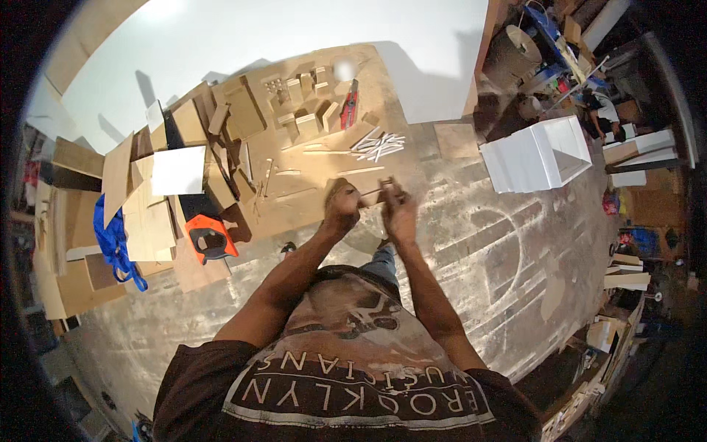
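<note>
My left hand and my right hand are raised close together at the near edge of the wooden worktable. Both are closed, and blur softens the fingers. Between them spans a small flat brown piece, apparently wood, with a thin straight edge or stick along its top. My right fingers grip its right end; what the left fingers pinch is partly hidden. Just beyond the hands lies a loose pile of short white sticks. Red-handled pliers or cutters lie behind the pile.
Small wooden blocks stand at the table's back, with thin sticks scattered nearer. To the left are stacked boards, an orange-handled handsaw and a blue bag. A white box stands to the right, and another person is beyond.
</note>
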Demonstrator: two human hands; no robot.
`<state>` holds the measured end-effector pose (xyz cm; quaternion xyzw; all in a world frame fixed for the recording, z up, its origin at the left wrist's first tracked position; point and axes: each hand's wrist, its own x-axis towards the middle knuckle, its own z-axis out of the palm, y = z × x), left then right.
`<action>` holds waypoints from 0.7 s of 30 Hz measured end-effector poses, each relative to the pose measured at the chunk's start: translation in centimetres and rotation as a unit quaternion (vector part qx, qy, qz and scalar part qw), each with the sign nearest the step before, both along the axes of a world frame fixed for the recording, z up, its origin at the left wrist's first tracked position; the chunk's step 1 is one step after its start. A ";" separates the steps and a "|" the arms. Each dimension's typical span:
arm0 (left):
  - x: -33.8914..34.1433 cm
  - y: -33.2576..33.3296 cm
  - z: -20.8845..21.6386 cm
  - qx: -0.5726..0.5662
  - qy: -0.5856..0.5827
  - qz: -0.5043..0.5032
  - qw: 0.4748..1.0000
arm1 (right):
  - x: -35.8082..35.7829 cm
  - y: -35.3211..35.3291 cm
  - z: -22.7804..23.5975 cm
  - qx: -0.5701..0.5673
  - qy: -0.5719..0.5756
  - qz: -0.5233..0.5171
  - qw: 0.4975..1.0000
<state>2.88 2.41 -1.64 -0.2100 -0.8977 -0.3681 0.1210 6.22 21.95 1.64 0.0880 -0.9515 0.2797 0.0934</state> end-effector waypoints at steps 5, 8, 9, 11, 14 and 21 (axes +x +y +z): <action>-0.2 -0.3 -0.9 0.061 0.020 -0.013 0.998 | 0.2 -0.5 1.2 0.044 -0.056 0.027 0.997; 0.1 0.1 -1.2 0.051 0.027 -0.007 0.998 | 0.0 -1.6 0.6 0.058 -0.032 -0.037 0.997; 0.1 0.3 -0.8 0.051 0.032 -0.007 0.998 | 0.5 -2.8 0.3 0.071 0.018 0.018 0.997; 0.0 0.1 -0.3 0.046 0.032 -0.008 0.998 | 0.2 -2.4 0.8 0.113 0.050 0.089 0.988; 0.3 -0.2 -0.2 0.040 0.021 -0.008 0.999 | -1.2 -0.1 2.1 0.087 -0.009 -0.020 0.996; -0.1 -0.7 -0.4 0.047 0.031 -0.022 0.998 | -0.7 -0.8 1.7 0.043 -0.019 0.025 0.999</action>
